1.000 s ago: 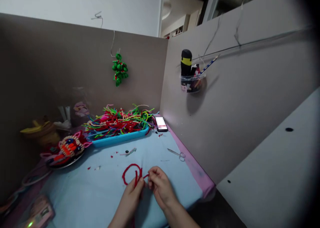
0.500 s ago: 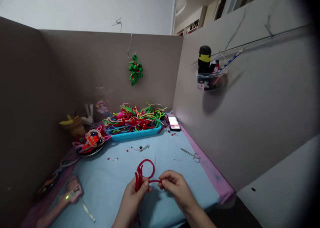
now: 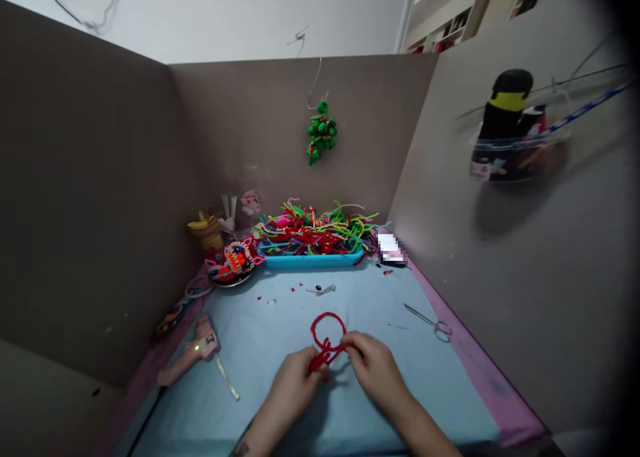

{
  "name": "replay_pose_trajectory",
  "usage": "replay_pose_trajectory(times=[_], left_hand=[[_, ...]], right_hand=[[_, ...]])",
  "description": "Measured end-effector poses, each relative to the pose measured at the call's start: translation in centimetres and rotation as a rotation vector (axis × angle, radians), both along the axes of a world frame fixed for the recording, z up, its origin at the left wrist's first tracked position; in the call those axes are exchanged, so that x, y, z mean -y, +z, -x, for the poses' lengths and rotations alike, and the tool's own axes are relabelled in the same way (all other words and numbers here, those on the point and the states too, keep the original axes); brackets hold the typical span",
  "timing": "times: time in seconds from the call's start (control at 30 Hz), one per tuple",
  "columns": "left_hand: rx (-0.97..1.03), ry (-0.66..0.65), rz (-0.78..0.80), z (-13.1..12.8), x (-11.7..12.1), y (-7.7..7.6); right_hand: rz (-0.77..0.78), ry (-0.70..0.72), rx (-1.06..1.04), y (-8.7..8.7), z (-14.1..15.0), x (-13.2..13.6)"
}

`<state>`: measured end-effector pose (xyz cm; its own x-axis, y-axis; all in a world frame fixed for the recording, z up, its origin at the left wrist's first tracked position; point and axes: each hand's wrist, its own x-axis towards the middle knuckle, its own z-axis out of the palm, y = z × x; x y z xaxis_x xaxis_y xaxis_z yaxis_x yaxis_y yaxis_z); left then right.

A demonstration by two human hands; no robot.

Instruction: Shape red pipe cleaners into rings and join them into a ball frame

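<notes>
Between my two hands is a red pipe cleaner (image 3: 314, 325), bent into a round loop with shorter red ends bunched below it. My left hand (image 3: 299, 377) is closed around the bunched ends at the bottom of the loop. With thumb and finger, my right hand (image 3: 373, 360) pinches the loop's lower right side. Both hands are just above the blue cloth (image 3: 270, 350). Part of the red bunch is hidden inside my left fingers.
A blue tray (image 3: 313, 262) heaped with colourful pipe cleaners stands at the back. Scissors (image 3: 430, 320) lie on the right, a pink glue gun (image 3: 193, 357) on the left. A phone (image 3: 391, 250) rests beside the tray. A green ornament (image 3: 322, 133) hangs from the back panel.
My view has turned left, so everything sits further right. My right hand has moved from a stretched-out strand up to the side of the loop, which is now rounder.
</notes>
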<state>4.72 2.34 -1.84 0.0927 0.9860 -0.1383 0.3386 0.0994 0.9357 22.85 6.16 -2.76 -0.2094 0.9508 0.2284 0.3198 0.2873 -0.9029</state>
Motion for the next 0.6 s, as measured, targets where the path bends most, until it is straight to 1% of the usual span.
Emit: replay_pose_trajectory(times=[0.07, 0.17, 0.2, 0.27, 0.33, 0.4, 0.5, 0.6], left_hand=[[0.116, 0.043, 0.048, 0.1, -0.4, 0.3], [0.405, 0.195, 0.141, 0.1, -1.2, 1.2], [0.492, 0.222, 0.158, 0.1, -1.4, 1.5], [0.609, 0.230, 0.178, -0.2, -1.6, 1.8], [0.647, 0.194, 0.177, -0.6, -1.7, 1.8], [0.647, 0.153, 0.154, -1.1, -1.7, 1.6], [0.599, 0.103, 0.126, -1.5, -1.5, 1.0], [0.557, 0.088, 0.163, -1.5, -1.2, 0.5]], right_hand=[[0.026, -0.035, -0.110, 0.6, 0.4, -0.6], [0.146, -0.091, -0.352, 1.8, 1.1, -1.0], [0.195, -0.084, -0.418, 2.1, 1.4, -1.0], [0.313, -0.016, -0.496, 2.5, 2.1, -0.7], [0.437, 0.092, -0.535, 2.4, 2.9, -0.2], [0.513, 0.164, -0.572, 2.0, 3.6, 0.2], [0.574, 0.168, -0.619, 1.3, 4.1, 0.5], [0.630, 0.145, -0.672, 0.9, 3.9, 0.7]])
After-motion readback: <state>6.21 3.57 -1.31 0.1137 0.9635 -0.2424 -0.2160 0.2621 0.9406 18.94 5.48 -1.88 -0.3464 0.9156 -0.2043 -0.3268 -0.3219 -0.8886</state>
